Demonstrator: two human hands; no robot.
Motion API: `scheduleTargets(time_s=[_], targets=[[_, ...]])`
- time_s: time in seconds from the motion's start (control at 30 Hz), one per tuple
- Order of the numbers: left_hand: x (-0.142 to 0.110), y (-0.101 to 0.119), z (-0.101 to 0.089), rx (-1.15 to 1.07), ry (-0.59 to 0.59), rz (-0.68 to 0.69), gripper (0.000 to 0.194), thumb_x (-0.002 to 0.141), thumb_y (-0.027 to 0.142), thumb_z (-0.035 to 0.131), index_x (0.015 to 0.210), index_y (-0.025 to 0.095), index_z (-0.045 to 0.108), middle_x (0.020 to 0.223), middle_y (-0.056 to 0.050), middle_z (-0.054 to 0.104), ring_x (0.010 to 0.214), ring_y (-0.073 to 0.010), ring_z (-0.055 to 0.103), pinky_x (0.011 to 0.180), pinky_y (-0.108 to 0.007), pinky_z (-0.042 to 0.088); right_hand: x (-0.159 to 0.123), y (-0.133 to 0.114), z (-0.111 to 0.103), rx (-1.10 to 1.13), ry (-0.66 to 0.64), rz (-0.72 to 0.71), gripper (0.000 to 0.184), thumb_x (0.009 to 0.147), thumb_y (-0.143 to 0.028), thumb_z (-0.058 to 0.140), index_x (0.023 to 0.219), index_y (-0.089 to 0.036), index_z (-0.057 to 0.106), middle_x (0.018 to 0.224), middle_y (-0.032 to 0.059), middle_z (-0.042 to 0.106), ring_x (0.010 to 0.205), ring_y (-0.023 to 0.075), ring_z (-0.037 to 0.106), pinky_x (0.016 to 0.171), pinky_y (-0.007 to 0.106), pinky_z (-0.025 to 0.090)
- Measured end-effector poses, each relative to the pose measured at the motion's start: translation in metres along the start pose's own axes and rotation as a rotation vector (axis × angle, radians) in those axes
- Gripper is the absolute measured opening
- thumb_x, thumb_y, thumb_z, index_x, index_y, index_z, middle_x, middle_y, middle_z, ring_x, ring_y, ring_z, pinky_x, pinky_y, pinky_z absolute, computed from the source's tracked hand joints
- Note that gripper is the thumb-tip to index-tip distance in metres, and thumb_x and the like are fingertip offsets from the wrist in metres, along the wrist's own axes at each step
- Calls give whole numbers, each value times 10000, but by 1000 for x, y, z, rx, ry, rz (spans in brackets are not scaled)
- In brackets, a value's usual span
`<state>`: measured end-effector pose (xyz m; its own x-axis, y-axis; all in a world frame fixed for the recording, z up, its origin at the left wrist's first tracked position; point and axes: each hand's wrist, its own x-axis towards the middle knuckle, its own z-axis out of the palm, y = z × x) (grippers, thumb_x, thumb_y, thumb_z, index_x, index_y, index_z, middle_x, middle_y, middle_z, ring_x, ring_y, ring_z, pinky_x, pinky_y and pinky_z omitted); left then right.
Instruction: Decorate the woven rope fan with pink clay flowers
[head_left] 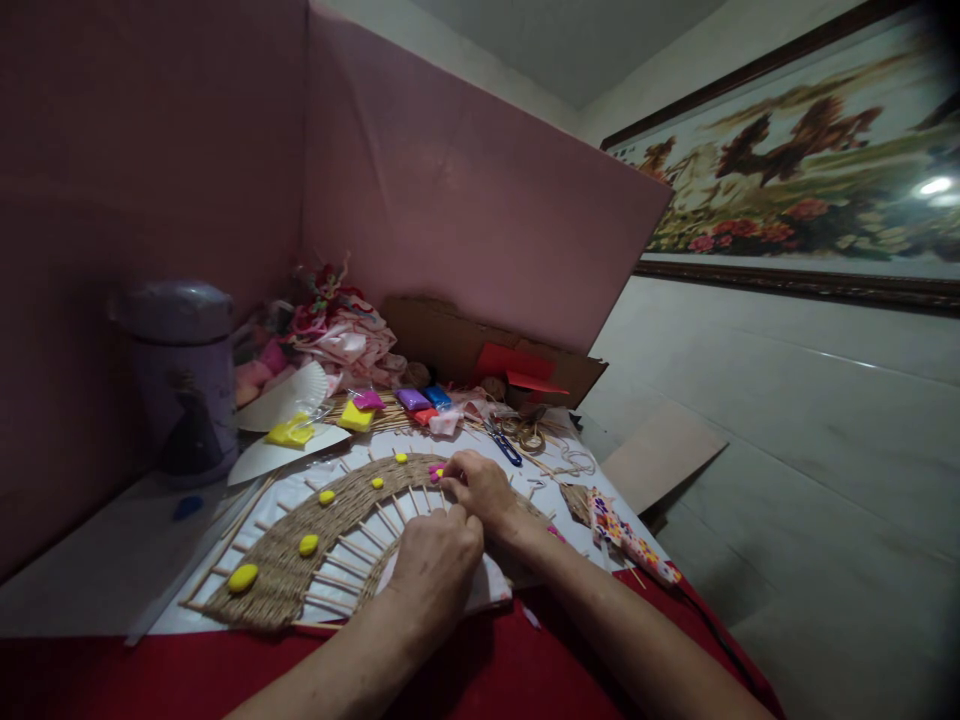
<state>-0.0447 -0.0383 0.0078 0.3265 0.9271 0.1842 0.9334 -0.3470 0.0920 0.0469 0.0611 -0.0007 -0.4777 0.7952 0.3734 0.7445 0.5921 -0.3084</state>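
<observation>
A fan-shaped piece of woven twine [341, 515] on thin wooden sticks lies on the white sheet in front of me. Yellow clay dots [308, 545] sit along its band. Near the top of the band is a small magenta clay flower [436, 473] with a yellow centre. The fingertips of my right hand [480, 492] are closed together on this flower's right side. My left hand [439, 560] is closed just below, over the inner sticks; whatever its fingers may hold is hidden. Both forearms cover the fan's lower right part, where more magenta [555, 533] shows.
At left stands a purple canister [184, 390]. Behind the fan are yellow clay packets [358, 415], purple and blue packets [412, 399], scissors [504, 443] and a cardboard piece [442, 335]. A flower-patterned wrapped item [630, 540] lies right. Red cloth [90, 675] covers the front edge.
</observation>
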Motion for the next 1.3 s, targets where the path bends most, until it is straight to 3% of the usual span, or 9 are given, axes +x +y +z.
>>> scheduleTargets(time_s=[0.13, 0.23, 0.43, 0.57, 0.77, 1.0, 1.3], targets=[[1, 0, 1, 9, 17, 2, 289, 811, 45, 399, 964, 92, 639, 859, -145, 655, 770, -263, 642, 641, -400, 519, -5, 4, -6, 13, 11, -41, 25, 792, -197, 607, 783, -188, 627, 800, 12, 613, 727, 128, 546, 660, 224, 390], [2, 0, 1, 7, 16, 7, 289, 802, 32, 397, 935, 94, 646, 850, -140, 656, 763, -267, 642, 638, -412, 521, -13, 10, -14, -49, 12, -126, 152, 833, -174, 528, 914, -211, 651, 833, 18, 590, 736, 126, 538, 644, 216, 375], [2, 1, 1, -1, 10, -2, 277, 810, 42, 406, 944, 93, 643, 875, -143, 657, 792, -251, 642, 659, -374, 519, -24, 18, -21, -308, -95, -304, 400, 784, -248, 587, 1177, -320, 573, 877, 28, 540, 715, 143, 491, 587, 228, 334], [2, 1, 0, 0, 1, -4, 280, 818, 57, 411, 975, 89, 641, 879, -150, 652, 787, -251, 638, 649, -372, 514, -23, 16, -20, -387, -117, -357, 358, 814, -249, 573, 1167, -308, 578, 892, 50, 543, 734, 155, 481, 587, 237, 329], [2, 1, 0, 6, -7, -7, 274, 821, 58, 410, 958, 97, 644, 867, -141, 647, 776, -227, 633, 658, -350, 505, -21, 13, -17, -352, -128, -336, 308, 819, -250, 576, 1123, -281, 606, 889, 47, 543, 717, 140, 469, 580, 226, 322], [1, 1, -3, -5, -9, 7, 284, 821, 57, 400, 963, 98, 643, 874, -140, 650, 787, -254, 637, 650, -379, 508, -22, 21, -17, -54, -65, -220, 363, 800, -135, 539, 1107, -306, 630, 835, -4, 515, 715, 110, 497, 613, 198, 353], [0, 1, -3, -10, -20, -14, 258, 811, 53, 414, 935, 102, 634, 869, -146, 651, 792, -237, 635, 663, -354, 499, -23, 17, -16, -287, -119, -272, 339, 812, -253, 564, 1140, -330, 600, 885, 20, 533, 677, 126, 468, 564, 226, 309]])
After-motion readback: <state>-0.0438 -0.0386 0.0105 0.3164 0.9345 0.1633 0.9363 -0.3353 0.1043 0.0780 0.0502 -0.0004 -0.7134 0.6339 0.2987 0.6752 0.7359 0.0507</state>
